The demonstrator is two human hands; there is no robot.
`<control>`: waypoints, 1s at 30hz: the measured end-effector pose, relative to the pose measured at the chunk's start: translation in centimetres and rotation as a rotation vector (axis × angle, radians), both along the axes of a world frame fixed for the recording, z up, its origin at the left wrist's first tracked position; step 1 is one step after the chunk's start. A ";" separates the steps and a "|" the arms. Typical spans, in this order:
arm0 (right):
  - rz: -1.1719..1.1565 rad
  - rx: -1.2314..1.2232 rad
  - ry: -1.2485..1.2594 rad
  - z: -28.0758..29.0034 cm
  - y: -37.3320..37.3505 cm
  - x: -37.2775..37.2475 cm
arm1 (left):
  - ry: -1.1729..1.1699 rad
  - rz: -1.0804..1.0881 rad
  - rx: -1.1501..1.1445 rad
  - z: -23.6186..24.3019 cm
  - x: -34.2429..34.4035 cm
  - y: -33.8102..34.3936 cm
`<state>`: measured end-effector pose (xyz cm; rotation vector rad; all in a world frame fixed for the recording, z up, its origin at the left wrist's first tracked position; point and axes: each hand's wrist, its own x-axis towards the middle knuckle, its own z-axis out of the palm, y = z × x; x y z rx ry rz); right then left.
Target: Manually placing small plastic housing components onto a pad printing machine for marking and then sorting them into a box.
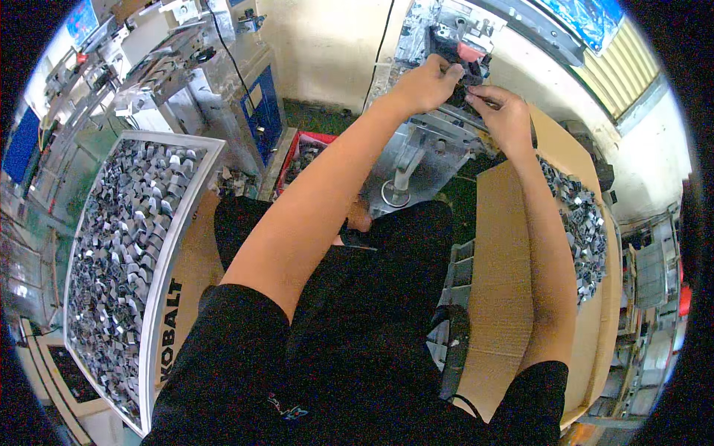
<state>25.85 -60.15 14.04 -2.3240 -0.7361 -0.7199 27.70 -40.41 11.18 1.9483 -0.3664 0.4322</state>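
Observation:
Both my arms stretch out to a small bench machine (439, 44) with a red block (470, 50) near its head. My left hand (430, 86) is at the machine just below the red block, fingers curled and closed. Beside it on the right, my right hand (504, 117) has its thumb and fingertips pinched together. A dark area lies between the two hands, and what the fingers hold there is too small and shadowed to make out.
At left stands a pale-framed tray (152, 364) heaped with small grey metal pieces (134, 223). On the right is an open cardboard box (498, 282) with more grey pieces (584, 230). A red bin (286, 167) sits beyond my left forearm, near a blue-panelled machine (260, 108).

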 end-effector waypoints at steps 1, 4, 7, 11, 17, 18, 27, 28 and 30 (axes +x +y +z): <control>-0.002 -0.039 0.005 0.3 0.0 -0.1 | 0.006 0.013 0.019 0.2 -0.1 -0.1; -0.015 -0.146 -0.004 0.8 0.7 -0.7 | -0.011 0.030 0.028 0.4 -1.0 0.0; -0.038 -0.219 -0.012 0.4 1.7 -1.4 | -0.055 0.050 -0.073 0.6 -2.3 1.0; -0.026 -0.221 -0.144 -1.6 0.3 -2.8 | -0.186 0.044 -0.306 -0.1 -8.5 2.1; -0.014 -0.361 -0.251 -3.9 0.0 -5.1 | -0.054 0.083 -0.238 -5.6 -18.3 12.7; -0.058 -0.394 -0.244 -4.2 -0.7 -4.7 | 0.032 0.124 -0.215 -6.4 -19.6 15.0; -0.146 -0.454 -0.256 -4.6 0.8 -5.9 | 0.066 0.769 0.082 -11.2 -25.8 42.1; -0.123 -0.445 -0.254 -4.7 0.9 -5.8 | 0.092 0.777 0.087 -11.3 -26.2 44.4; -0.126 -0.455 -0.239 -5.2 0.0 -6.2 | 0.113 0.807 0.114 -10.2 -25.8 44.5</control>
